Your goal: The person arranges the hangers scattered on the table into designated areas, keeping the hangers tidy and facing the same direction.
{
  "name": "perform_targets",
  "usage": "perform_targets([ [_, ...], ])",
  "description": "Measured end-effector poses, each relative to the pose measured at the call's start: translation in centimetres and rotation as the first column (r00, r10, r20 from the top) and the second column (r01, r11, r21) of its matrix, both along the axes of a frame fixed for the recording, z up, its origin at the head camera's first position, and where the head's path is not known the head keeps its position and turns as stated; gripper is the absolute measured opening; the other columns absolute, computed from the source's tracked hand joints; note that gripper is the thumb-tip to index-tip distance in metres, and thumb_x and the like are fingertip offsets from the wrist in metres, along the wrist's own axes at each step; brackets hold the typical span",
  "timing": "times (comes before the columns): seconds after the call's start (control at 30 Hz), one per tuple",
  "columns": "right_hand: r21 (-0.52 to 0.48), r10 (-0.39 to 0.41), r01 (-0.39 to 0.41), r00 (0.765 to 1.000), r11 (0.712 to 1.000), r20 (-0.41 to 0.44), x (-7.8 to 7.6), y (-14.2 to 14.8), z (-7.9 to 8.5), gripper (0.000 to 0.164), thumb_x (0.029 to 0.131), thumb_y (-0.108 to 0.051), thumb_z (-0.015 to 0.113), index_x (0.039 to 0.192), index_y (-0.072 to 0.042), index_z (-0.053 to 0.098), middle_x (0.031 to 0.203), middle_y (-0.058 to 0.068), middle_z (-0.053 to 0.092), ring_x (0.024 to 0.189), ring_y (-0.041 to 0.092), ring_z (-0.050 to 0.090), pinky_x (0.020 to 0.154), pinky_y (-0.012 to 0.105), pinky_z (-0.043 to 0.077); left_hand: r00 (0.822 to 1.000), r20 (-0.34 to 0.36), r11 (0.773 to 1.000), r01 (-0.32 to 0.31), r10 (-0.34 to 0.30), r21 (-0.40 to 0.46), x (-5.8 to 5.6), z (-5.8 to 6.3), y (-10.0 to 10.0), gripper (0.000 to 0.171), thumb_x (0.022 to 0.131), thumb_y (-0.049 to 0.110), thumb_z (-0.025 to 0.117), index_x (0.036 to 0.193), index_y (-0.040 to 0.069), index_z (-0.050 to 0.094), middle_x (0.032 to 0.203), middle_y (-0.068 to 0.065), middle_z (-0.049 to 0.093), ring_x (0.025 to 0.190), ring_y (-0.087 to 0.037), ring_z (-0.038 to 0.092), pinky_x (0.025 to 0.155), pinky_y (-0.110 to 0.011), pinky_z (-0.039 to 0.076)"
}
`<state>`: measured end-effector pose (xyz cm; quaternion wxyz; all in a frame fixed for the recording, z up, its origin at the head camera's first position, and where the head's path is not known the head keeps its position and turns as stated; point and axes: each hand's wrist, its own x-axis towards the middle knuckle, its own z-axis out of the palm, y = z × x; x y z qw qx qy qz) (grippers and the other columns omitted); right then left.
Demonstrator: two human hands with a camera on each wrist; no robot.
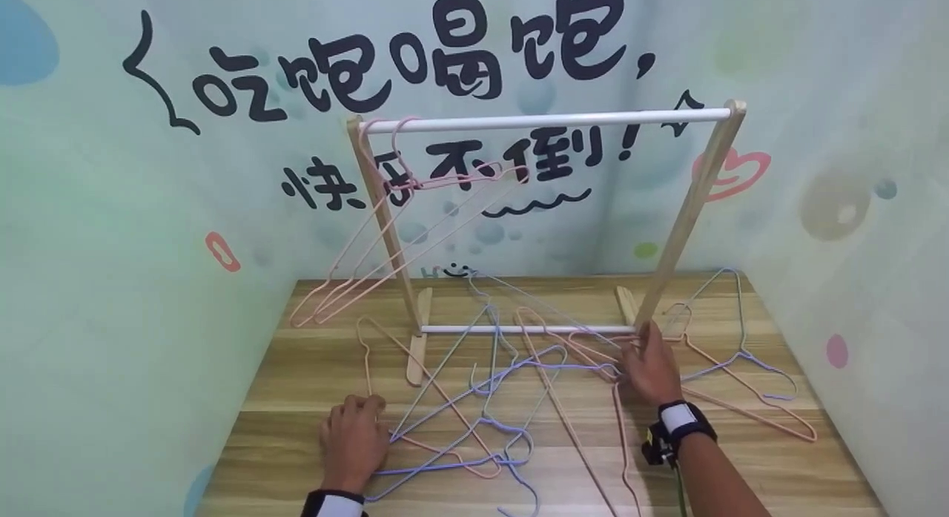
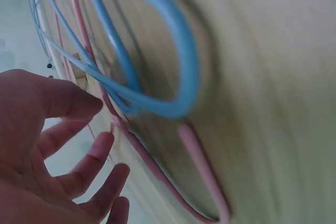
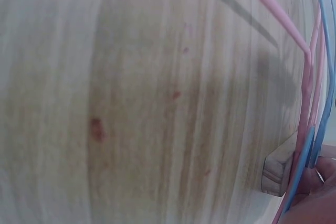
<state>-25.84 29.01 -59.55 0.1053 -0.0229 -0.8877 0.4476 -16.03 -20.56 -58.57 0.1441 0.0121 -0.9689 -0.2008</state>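
My left hand (image 1: 356,439) is low over the table at the left, beside the neck of a pink hanger (image 1: 434,376). In the left wrist view its fingers (image 2: 94,166) are spread, with the thumb close to the pink wire. Several blue hangers (image 1: 437,469) lie crossed over that pink one. At the rack's lower right corner, my right hand (image 1: 652,369) holds pink and blue hanger wires (image 1: 617,406) where they bunch together. Part of that grip is hidden; the right wrist view shows only fingers (image 3: 320,203) at its corner, around the wires.
A rack with a white top rail (image 1: 549,120) and wooden posts (image 1: 693,213) stands at the back. Two pink hangers (image 1: 415,183) hang at the rail's left end. Pink and blue hangers (image 1: 749,361) lie to the right. Printed walls (image 1: 111,280) enclose the table (image 1: 274,420).
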Motion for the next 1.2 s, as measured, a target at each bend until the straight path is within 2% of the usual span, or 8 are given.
perform_targets([
  [0.2,-0.007,0.014,-0.014,0.999,1.000,0.031,0.0,0.0,0.1,0.068,0.110,-0.016,0.056,0.163,0.016,0.027,0.159,0.042,0.043,0.149,0.058,0.041,0.127,0.063,0.029,0.999,0.020,0.999,0.035,-0.035,0.006,0.4,-0.3,-0.8,0.021,0.083,0.007,0.086,0.101,0.012,0.077,0.113,-0.017,0.069,0.105,-0.046,0.066,0.090,-0.064,0.048],
  [0.33,0.002,0.009,-0.009,1.000,1.000,0.026,0.0,0.1,0.1,0.067,0.110,-0.016,0.056,0.162,0.016,0.028,0.157,0.042,0.044,0.148,0.058,0.042,0.126,0.063,0.030,0.997,-0.009,0.997,0.082,-0.082,-0.006,0.2,-0.4,-1.2,0.021,0.082,0.009,0.092,0.091,0.007,0.073,0.099,-0.015,0.067,0.089,-0.040,0.068,0.078,-0.058,0.055],
  [0.43,0.017,-0.001,0.000,1.000,1.000,0.017,-0.2,0.1,-0.1,0.066,0.109,-0.015,0.057,0.160,0.016,0.030,0.150,0.043,0.050,0.142,0.058,0.048,0.122,0.065,0.035,0.993,-0.006,0.993,0.117,-0.117,-0.010,0.0,-0.4,-1.5,0.025,0.083,0.008,0.093,0.086,0.004,0.069,0.090,-0.013,0.063,0.080,-0.035,0.065,0.068,-0.052,0.059],
  [0.57,0.028,-0.007,0.007,1.000,1.000,0.011,-0.3,0.1,-0.1,0.065,0.108,-0.014,0.057,0.159,0.017,0.031,0.145,0.043,0.053,0.138,0.058,0.052,0.119,0.066,0.039,0.992,0.030,0.992,0.126,-0.125,-0.013,-0.1,-0.2,-1.8,0.024,0.086,0.007,0.091,0.086,0.005,0.068,0.088,-0.010,0.061,0.079,-0.031,0.064,0.067,-0.049,0.058],
  [0.73,0.035,-0.010,0.010,1.000,0.999,0.003,-0.2,0.0,0.0,0.064,0.108,-0.014,0.057,0.158,0.017,0.033,0.145,0.043,0.053,0.137,0.060,0.052,0.119,0.067,0.038,0.990,0.021,0.990,0.141,-0.141,-0.019,-0.1,-0.1,-2.4,0.021,0.086,0.010,0.092,0.087,0.007,0.071,0.087,-0.010,0.060,0.080,-0.031,0.062,0.066,-0.050,0.056],
  [0.87,0.032,-0.012,0.012,1.000,0.999,0.006,-0.2,0.0,0.0,0.065,0.107,-0.014,0.057,0.159,0.017,0.031,0.146,0.044,0.052,0.139,0.060,0.050,0.120,0.067,0.037,0.983,0.023,0.982,0.184,-0.183,-0.051,0.2,0.2,-3.0,0.018,0.088,0.012,0.091,0.089,0.008,0.074,0.088,-0.011,0.061,0.080,-0.032,0.063,0.065,-0.052,0.057],
  [1.07,0.033,-0.014,0.013,1.000,0.999,0.017,-0.1,-0.1,0.2,0.068,0.108,-0.015,0.057,0.161,0.017,0.029,0.150,0.044,0.049,0.142,0.060,0.048,0.122,0.066,0.036,0.969,0.089,0.967,0.238,-0.231,-0.092,0.7,0.9,-3.5,0.011,0.090,0.003,0.084,0.089,0.009,0.075,0.090,-0.011,0.066,0.080,-0.031,0.067,0.068,-0.051,0.059],
  [1.2,0.044,-0.024,0.023,0.999,0.999,0.022,0.1,-0.2,0.2,0.070,0.108,-0.015,0.059,0.162,0.018,0.027,0.151,0.045,0.049,0.143,0.061,0.046,0.122,0.066,0.035,0.948,0.171,0.961,0.274,-0.267,-0.022,1.0,1.2,-3.7,0.013,0.094,0.004,0.082,0.088,0.012,0.074,0.082,0.000,0.063,0.072,-0.019,0.062,0.064,-0.042,0.055],
])
